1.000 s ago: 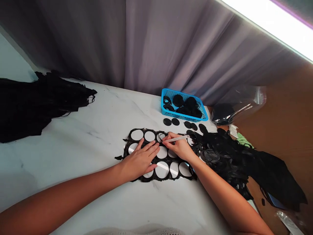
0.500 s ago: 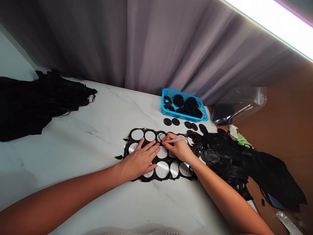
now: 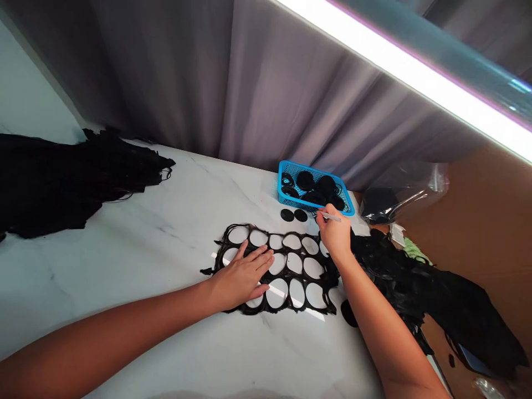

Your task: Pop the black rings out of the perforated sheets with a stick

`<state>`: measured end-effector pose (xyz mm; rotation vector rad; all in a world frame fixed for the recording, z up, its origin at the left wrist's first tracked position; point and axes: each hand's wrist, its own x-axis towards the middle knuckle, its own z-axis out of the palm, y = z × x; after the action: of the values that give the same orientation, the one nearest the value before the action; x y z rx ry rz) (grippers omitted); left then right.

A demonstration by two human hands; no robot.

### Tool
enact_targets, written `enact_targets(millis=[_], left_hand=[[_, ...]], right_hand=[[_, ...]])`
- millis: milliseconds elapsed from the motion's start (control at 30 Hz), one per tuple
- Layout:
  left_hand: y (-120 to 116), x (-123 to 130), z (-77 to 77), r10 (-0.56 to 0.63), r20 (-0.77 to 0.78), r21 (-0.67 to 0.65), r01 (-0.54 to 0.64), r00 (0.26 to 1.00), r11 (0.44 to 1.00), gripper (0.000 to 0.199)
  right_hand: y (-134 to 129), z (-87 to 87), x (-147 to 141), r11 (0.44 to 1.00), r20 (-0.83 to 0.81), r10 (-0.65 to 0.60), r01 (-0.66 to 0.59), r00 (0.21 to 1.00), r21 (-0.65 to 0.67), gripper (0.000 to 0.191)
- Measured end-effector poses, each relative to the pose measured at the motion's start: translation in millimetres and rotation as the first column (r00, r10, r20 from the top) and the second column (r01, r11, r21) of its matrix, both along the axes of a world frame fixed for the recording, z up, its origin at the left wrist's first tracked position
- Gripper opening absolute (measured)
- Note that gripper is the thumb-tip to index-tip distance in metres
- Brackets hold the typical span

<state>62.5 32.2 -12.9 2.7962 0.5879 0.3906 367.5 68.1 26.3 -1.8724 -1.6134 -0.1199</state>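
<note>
My left hand (image 3: 241,280) lies flat, fingers spread, on a black sheet (image 3: 331,272) cut through with rows of round holes that show the white table. Between the fingertips of my right hand (image 3: 336,235) is a slim whitish stick-like tool (image 3: 331,216). That hand is just in front of the blue basket (image 3: 316,206), beyond the sheet's far right corner. Whether anything hangs at the tool's tip is too small to tell. Two black discs (image 3: 293,215) rest on the table left of my right hand.
Black discs and rings fill the basket. A heap of black scraps (image 3: 386,271) lies right of my right forearm, near a clear plastic bag (image 3: 407,191) and a green cloth (image 3: 415,252). Black fabric (image 3: 62,185) covers the table's far left. A grey curtain (image 3: 257,83) hangs behind.
My right hand has moved from the sheet, away and to the right, up to the basket's front, still holding the tool. My left hand stays on the sheet. The view has tilted slightly.
</note>
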Motion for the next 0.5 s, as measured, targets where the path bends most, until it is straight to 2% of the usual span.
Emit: enact_targets(millis=[100, 167, 233, 300, 400, 500], left_hand=[[0.0, -0.5, 2.0, 0.004, -0.021, -0.002, -0.004, 1.0, 1.0, 0.049], [-0.4, -1.3, 6.0, 0.001, -0.037, 0.008, -0.001, 0.999, 1.0, 0.049], [-1.0, -3.3, 12.1, 0.001, -0.054, 0.033, 0.0, 0.999, 0.999, 0.05], [-1.4, -6.9, 18.6, 0.031, -0.066, 0.073, -0.026, 0.997, 0.997, 0.051], [-1.3, -15.4, 23.9, 0.111, -0.067, 0.139, -0.101, 0.992, 0.985, 0.051], [-0.5, -25.1, 21.5, 0.156, -0.073, 0.173, -0.142, 0.985, 0.975, 0.045]], right_hand=[[1.1, 6.8, 1.3, 0.999, -0.158, -0.05, 0.049, 0.986, -0.015, 0.017], [1.6, 8.2, -7.6, 0.998, -0.343, -0.007, -0.016, 0.939, -0.065, 0.025], [2.1, 6.7, -23.4, 0.981, -0.576, 0.064, -0.156, 0.815, -0.111, 0.032], [1.9, 3.6, -43.3, 0.947, -0.771, 0.107, -0.3, 0.628, -0.113, 0.038], [-0.2, -0.1, -72.6, 0.894, -0.899, 0.104, -0.436, 0.426, -0.103, 0.043], [-4.2, -0.8, -93.6, 0.834, -0.958, 0.044, -0.539, 0.284, -0.121, 0.043]])
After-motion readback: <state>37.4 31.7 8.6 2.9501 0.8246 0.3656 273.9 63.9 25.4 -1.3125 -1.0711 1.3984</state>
